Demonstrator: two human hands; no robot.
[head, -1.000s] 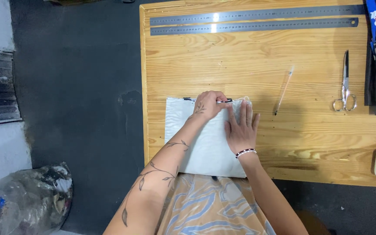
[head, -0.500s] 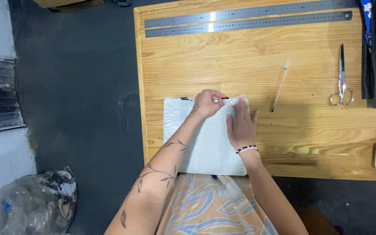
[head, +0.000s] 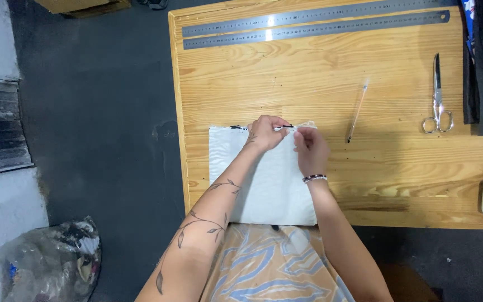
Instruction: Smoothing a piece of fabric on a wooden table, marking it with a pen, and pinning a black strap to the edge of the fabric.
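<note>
Here, progress: white fabric panel lies flat, nothing visibly cut.
Left hand: pinched on a thin marker.
Right hand: fingers curled at the panel's top edge.
Left: scissors, steel rulers untouched.

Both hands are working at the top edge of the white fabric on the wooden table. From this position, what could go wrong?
1. The left hand and right hand pinch a thin dark item at the top edge of the white fabric; if it is sharp, a fingertip might get pricked.
2. The fabric's near edge lies at the table rim, so it may slide toward the lap.
3. The pen lies loose nearby and could roll if bumped.
</note>
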